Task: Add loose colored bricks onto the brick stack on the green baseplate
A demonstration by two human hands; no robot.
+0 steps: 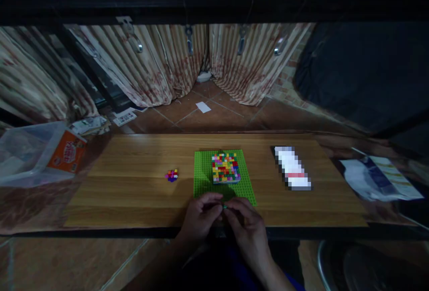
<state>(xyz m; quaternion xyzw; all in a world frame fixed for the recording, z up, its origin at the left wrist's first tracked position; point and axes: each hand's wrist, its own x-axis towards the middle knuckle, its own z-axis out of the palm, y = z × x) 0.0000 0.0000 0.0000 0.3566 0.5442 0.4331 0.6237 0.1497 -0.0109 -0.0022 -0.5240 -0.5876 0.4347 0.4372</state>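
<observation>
A green baseplate (204, 179) lies in the middle of a wooden table (134, 192). On it stands a flat block of many-coloured small bricks (225, 168). My left hand (201, 219) and my right hand (246, 226) meet at the plate's near edge, fingers curled together. Between the fingertips shows a tiny green piece (225, 207), pinched by both hands. A small heap of loose coloured bricks (171, 175) lies on the table left of the plate.
A blurred-out flat object (293, 168) lies right of the plate. A clear plastic box with an orange packet (69, 150) stands at the far left, papers (378, 177) at the far right. Curtains and a tiled floor lie beyond the table.
</observation>
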